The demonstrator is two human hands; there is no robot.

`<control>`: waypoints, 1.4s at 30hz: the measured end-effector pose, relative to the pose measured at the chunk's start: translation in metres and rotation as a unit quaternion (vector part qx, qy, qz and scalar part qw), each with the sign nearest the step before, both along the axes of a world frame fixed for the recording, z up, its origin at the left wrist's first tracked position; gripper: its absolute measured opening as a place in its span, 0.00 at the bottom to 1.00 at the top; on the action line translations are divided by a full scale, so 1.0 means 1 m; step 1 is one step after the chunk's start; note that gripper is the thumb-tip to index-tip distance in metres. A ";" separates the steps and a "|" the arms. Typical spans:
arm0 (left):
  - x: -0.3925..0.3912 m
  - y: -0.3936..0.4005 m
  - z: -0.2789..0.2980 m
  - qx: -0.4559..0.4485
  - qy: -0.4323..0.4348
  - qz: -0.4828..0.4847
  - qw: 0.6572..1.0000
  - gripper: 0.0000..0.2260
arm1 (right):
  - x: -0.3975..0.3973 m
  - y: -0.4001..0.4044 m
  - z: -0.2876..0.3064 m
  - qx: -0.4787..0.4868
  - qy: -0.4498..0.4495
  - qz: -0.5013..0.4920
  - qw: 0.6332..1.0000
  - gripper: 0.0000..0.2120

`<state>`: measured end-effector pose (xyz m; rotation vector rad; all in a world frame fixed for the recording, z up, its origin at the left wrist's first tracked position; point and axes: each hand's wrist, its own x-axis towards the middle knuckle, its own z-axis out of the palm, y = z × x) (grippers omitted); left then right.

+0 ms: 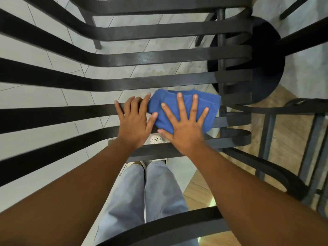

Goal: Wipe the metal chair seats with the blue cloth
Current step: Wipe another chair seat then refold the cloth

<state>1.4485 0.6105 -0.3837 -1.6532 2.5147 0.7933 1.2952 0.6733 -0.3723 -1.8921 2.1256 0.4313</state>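
Observation:
A dark metal chair seat (159, 57) made of wide slats fills the head view, its slats curving up at the left. A folded blue cloth (170, 102) lies on the near slats right of centre. My right hand (184, 125) presses flat on the cloth with fingers spread and straight. My left hand (134, 119) rests flat on a slat just left of the cloth, its forefinger and thumb touching the cloth's left edge.
A round black table base (266, 64) stands on the floor at the upper right. Another dark metal chair frame (284, 110) is at the right. Pale floor tiles show between the slats. My legs in light trousers (142, 192) are below the seat's near edge.

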 end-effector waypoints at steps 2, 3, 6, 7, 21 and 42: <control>-0.011 -0.001 -0.002 -0.008 -0.009 -0.008 1.000 0.26 | -0.008 -0.001 0.004 -0.010 0.004 -0.059 0.998 0.35; -0.016 -0.001 -0.003 -0.011 -0.010 -0.010 1.000 0.25 | -0.006 -0.003 0.007 -0.013 0.009 -0.092 0.996 0.35; -0.025 -0.002 -0.005 -0.024 -0.015 0.006 1.000 0.23 | 0.013 -0.011 0.007 0.027 -0.009 -0.170 0.985 0.33; -0.027 -0.003 -0.006 -0.028 -0.019 0.015 0.999 0.23 | 0.018 -0.012 0.006 0.027 -0.013 -0.182 0.983 0.32; -0.047 -0.001 -0.009 -0.055 -0.055 0.038 0.996 0.23 | -0.014 -0.010 -0.002 -0.048 0.005 -0.277 0.960 0.33; -0.056 -0.005 -0.012 -0.061 -0.010 0.008 0.998 0.24 | -0.013 -0.012 -0.008 -0.096 -0.007 -0.292 0.952 0.29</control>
